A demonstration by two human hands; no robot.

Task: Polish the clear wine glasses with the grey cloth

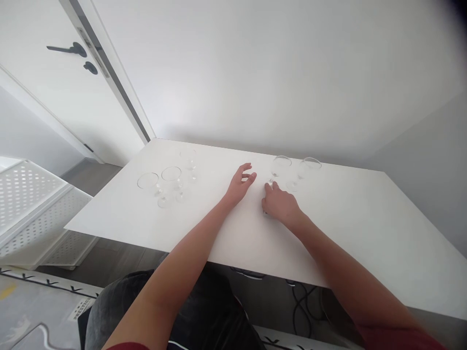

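Note:
My right hand (279,199) is closed around the stem of a clear stemmed glass (280,166). Its bowl leans away toward the wall, and part of its foot shows below my fingers. Just right of it stands another stemmed glass (310,165). My left hand (241,182) hovers near the middle of the white table (233,238), fingers curved and apart, holding nothing. To its left are three more clear glasses: one nearest the left edge (148,181), one beside it (171,175), and a fainter one behind (188,156).
A pale wall (273,73) rises behind the table. At the left are a door with a dark handle (69,49) and a white perforated rack (32,199). Black cables (302,306) hang below the table's front edge.

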